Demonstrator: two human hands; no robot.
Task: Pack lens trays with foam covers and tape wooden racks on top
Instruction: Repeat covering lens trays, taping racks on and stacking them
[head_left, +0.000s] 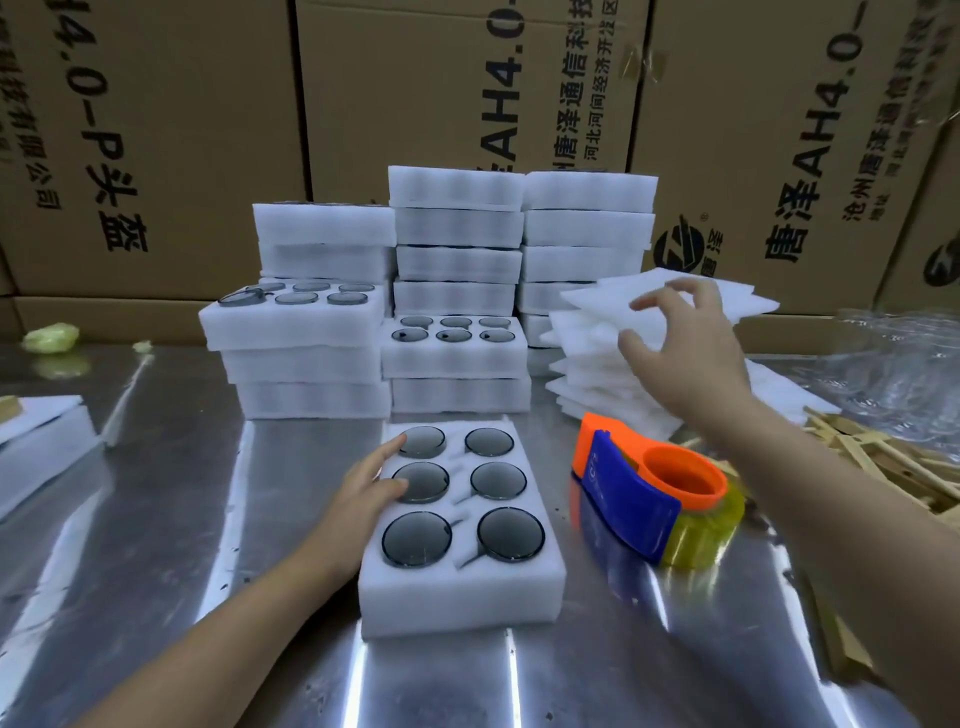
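Fingers (390, 448) straight, left hand (363, 486) resting on lens tray (457, 597), right hand (688, 343) splayed wide over foam covers (592, 332)

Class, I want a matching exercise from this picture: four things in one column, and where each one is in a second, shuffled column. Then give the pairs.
1 left hand
2 right hand
3 tape dispenser
4 wooden racks

a heaped at far right
b above the foam covers pile
c resting on the near lens tray
d lying right of that tray

Pairs: 1-c, 2-b, 3-d, 4-a
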